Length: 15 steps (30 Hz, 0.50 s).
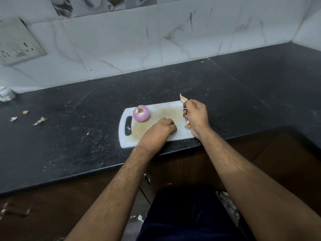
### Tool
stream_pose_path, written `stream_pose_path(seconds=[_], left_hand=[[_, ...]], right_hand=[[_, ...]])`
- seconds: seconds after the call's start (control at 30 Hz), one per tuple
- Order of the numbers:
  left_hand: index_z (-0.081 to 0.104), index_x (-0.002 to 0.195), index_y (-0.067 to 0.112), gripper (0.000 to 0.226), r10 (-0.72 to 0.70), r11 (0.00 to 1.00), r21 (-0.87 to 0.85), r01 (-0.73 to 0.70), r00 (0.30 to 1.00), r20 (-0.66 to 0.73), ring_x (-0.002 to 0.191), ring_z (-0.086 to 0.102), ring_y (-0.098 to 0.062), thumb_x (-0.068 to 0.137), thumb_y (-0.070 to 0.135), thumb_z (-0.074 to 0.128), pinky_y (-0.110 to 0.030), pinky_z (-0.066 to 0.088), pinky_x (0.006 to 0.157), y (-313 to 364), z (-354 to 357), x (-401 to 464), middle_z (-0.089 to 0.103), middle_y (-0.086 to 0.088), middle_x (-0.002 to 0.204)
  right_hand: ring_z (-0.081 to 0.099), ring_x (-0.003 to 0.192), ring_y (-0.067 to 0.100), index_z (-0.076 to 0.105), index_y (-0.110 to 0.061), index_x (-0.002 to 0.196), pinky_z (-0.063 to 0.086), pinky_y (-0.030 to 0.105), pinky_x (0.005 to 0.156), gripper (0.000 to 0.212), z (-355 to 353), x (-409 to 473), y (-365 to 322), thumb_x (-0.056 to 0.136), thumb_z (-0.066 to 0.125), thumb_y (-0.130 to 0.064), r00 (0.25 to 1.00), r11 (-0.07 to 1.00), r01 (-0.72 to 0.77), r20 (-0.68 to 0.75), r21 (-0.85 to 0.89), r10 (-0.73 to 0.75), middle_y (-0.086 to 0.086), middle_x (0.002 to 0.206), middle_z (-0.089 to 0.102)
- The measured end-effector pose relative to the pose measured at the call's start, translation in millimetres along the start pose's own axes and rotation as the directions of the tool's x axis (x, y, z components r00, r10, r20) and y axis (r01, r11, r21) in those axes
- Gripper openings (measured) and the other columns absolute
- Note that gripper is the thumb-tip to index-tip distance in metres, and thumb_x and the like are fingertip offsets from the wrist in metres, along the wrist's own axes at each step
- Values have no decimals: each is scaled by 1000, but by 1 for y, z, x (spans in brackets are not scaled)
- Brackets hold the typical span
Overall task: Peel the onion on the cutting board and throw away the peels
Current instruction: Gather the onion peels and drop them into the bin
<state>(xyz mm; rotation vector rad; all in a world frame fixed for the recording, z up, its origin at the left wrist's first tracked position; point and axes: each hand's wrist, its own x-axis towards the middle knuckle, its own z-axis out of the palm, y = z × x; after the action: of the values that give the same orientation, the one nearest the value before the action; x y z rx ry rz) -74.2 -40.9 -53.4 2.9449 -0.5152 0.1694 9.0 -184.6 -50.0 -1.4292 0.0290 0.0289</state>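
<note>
The peeled red onion point(141, 113) sits root end up at the far left of the white cutting board point(175, 108), just beside the handle slot, its skin off and its purple flesh bare. The right hand point(196, 115) is closed in a loose fist around a bundle of onion peels point(182, 98), papery ends sticking out above and below the fingers. The left hand point(160, 128) rests knuckles up on the board's stained middle with its fingers curled under; whether it pinches any scrap cannot be told, since the fingertips are hidden. Judging by this, the peeling is done and the step in hand is gathering the waste. To do it well, the left hand should sweep the remaining bits toward the right hand rather than pick them one by one, and the right fist should stay closed firmly enough that the dry skins do not slip or flutter free. A small fragment point(128, 128) lies in the handle slot, and several loose scraps point(40, 121) lie well apart on the dark bench point(86, 150) to the left; these would need collecting too. No bin is in view, so the bundle must be carried off without shedding.
</note>
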Motion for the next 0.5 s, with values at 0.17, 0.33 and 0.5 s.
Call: stream_pose_path(seconds=[0.17, 0.33, 0.5], left_hand=[[73, 119, 4, 27, -54, 999, -3, 54, 998, -44, 110, 57, -30, 97, -1, 58, -44, 50, 94, -8, 8, 24, 63, -13, 116], [79, 108, 3, 18, -363, 862, -457, 221, 898, -251, 104, 68, -22, 96, -1, 66, -31, 53, 97, -6, 11, 23, 75, -9, 110], [79, 100, 12, 17, -755, 200, -977, 77, 648, -103, 94, 73, -9, 94, -3, 72, -23, 60, 89, 12, 5, -4, 79, 1, 99]], right_hand=[[36, 49, 11, 49, -22, 63, 24, 19, 42, 21, 1, -2, -1, 83, 53, -19, 1000, 1000, -2, 2, -11, 2, -1, 60, 44], [36, 50, 11, 53, -18, 69, 23, 21, 43, 13, 0, -2, -2, 82, 54, -19, 1000, 1000, -4, 9, -29, 4, 0, 61, 44], [38, 52, 12, 55, -15, 72, 26, 24, 45, 12, 0, -2, 1, 83, 54, -20, 999, 997, 38, 18, -70, -36, 5, 66, 44]])
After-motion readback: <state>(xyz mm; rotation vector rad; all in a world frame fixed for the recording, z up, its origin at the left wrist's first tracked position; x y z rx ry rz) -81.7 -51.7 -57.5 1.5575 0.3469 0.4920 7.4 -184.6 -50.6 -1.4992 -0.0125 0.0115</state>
